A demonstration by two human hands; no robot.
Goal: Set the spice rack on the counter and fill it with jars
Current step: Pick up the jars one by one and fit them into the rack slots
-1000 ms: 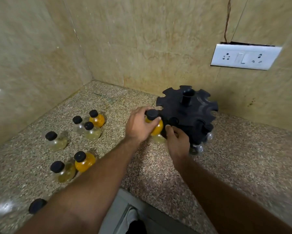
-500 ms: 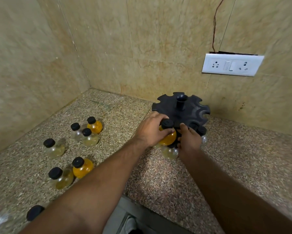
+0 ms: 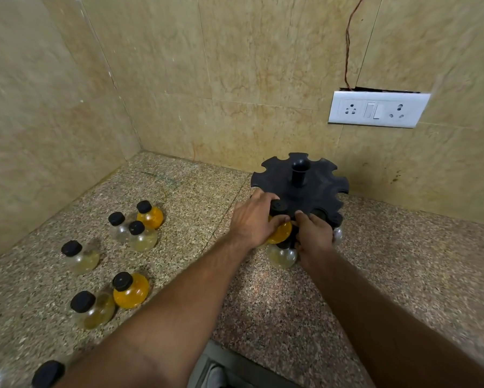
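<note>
We see the black rack [image 3: 316, 189] standing upright on the speckled tabletop [image 3: 263, 303], close to the tiled back wall [image 3: 235, 79] and below the socket plate [image 3: 378, 109]. Our left hand [image 3: 253, 222] is clamped on an orange jar [image 3: 282, 233], whose black cap [image 3: 280, 206] sits at a notch on the rack's near rim. Our right hand [image 3: 313, 236] grips the rack's near edge just beside that jar, fingers curled shut on it. A pale jar [image 3: 281, 256] hangs in the tier below, between the two hands. Well apart to the left, loose jars stand on the tabletop: a rear cluster of three [image 3: 140, 226], a single pale one [image 3: 79, 256], and a near pair [image 3: 109, 298], one orange, one pale
</note>
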